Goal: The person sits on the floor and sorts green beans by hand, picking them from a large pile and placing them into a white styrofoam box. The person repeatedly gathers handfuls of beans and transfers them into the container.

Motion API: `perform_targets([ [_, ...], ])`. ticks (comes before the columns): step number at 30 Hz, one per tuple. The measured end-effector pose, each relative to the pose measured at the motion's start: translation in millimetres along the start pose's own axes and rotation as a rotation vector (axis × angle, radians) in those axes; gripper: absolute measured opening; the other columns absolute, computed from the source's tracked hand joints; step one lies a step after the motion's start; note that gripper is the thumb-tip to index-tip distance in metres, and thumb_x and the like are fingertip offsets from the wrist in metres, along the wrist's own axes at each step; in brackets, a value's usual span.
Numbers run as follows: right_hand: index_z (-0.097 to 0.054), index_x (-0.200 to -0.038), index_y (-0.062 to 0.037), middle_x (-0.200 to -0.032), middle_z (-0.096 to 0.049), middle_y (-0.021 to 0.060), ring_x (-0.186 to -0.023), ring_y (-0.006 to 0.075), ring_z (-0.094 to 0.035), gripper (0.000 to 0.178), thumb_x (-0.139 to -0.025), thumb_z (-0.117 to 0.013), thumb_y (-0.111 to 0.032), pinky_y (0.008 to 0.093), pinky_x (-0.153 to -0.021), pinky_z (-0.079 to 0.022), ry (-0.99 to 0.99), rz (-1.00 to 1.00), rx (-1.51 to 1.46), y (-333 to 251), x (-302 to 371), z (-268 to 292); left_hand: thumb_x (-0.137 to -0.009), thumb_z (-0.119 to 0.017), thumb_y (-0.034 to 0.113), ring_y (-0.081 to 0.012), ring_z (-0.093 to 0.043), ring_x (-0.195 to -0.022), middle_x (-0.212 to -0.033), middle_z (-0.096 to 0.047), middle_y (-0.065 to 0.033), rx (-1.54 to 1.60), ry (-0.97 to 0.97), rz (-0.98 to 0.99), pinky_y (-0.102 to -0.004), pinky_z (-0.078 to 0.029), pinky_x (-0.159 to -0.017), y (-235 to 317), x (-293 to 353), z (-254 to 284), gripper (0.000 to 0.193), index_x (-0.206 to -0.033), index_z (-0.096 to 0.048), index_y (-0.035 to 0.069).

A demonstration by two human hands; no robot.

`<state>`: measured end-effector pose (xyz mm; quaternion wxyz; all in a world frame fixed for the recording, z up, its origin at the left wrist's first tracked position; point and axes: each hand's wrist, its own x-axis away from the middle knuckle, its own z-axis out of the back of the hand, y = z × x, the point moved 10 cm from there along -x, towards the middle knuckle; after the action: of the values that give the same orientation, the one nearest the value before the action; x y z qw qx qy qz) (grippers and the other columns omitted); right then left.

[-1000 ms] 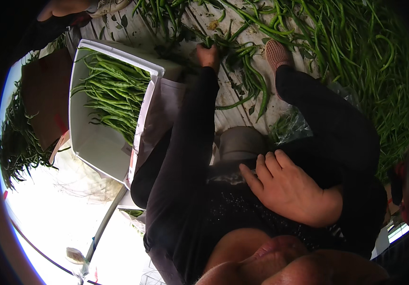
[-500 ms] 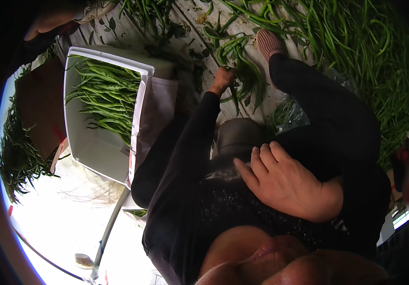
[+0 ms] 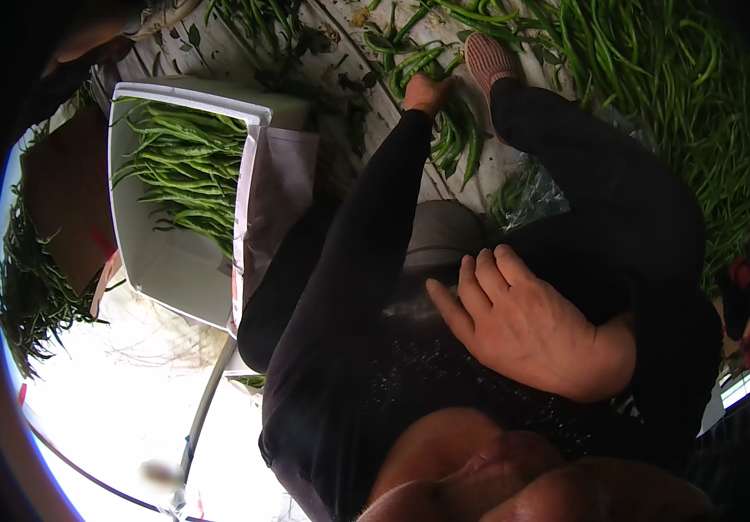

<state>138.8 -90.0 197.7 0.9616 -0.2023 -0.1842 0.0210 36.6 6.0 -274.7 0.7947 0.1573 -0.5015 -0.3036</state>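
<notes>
My left hand (image 3: 428, 94) is stretched out to the floor, its fingers closed on long green chili peppers (image 3: 457, 137) in a small pile. The fingertips are partly hidden, so how many peppers it holds cannot be made out. My right hand (image 3: 536, 332) rests in front of my body, back upward, its fingers extended with nothing in them. To the left stands a white foam box (image 3: 179, 287), part filled with green chili peppers (image 3: 192, 170) laid side by side.
A large heap of green peppers (image 3: 653, 61) spreads at the far right. A clear plastic bag (image 3: 536, 198) lies by my leg. A brown cardboard piece (image 3: 66, 196) and more peppers (image 3: 26, 287) are left of the box. Another person's arm (image 3: 96, 39) shows at upper left.
My left hand has moved farther away and slightly right over the pepper pile. My right hand stays in the same place. The view has shifted slightly.
</notes>
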Motion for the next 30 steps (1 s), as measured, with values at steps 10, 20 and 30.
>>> perform_targets([
  [10,-0.052,-0.129,-0.0031,-0.108,-0.062,0.0210,-0.103,0.0301,-0.059,0.042,-0.089,-0.048,-0.013,0.0415,-0.098,-0.041,-0.013,-0.053,-0.084,5.6,3.4,6.6,-0.082,-0.061,0.013,-0.0106,-0.049,-0.052,-0.073,-0.063,-0.0036,0.497,-0.365,-0.156,-0.0257,-0.034,-0.044,34.2,70.4,57.7,0.020,-0.093,-0.071,0.000],
  [20,-0.054,-0.128,-0.0016,-0.106,-0.062,0.0218,-0.101,0.0306,-0.059,0.041,-0.088,-0.048,-0.012,0.0416,-0.096,-0.042,0.036,-0.058,-0.085,2.0,2.6,10.1,-0.084,-0.060,0.020,-0.0122,-0.056,-0.064,-0.070,-0.058,-0.0040,1.153,-0.544,0.087,-0.0235,-0.045,-0.061,3.7,146.0,126.0,0.030,-0.099,-0.064,-0.006],
  [30,-0.055,-0.127,-0.0017,-0.104,-0.062,0.0217,-0.100,0.0307,-0.059,0.040,-0.088,-0.048,-0.011,0.0415,-0.096,-0.042,0.043,-0.035,-0.077,1.7,2.8,13.9,-0.077,-0.063,0.012,-0.0306,-0.063,-0.072,-0.083,-0.065,-0.0160,0.231,-0.395,-0.298,-0.0353,-0.051,-0.079,59.2,191.8,160.0,0.022,-0.090,-0.066,-0.005],
])
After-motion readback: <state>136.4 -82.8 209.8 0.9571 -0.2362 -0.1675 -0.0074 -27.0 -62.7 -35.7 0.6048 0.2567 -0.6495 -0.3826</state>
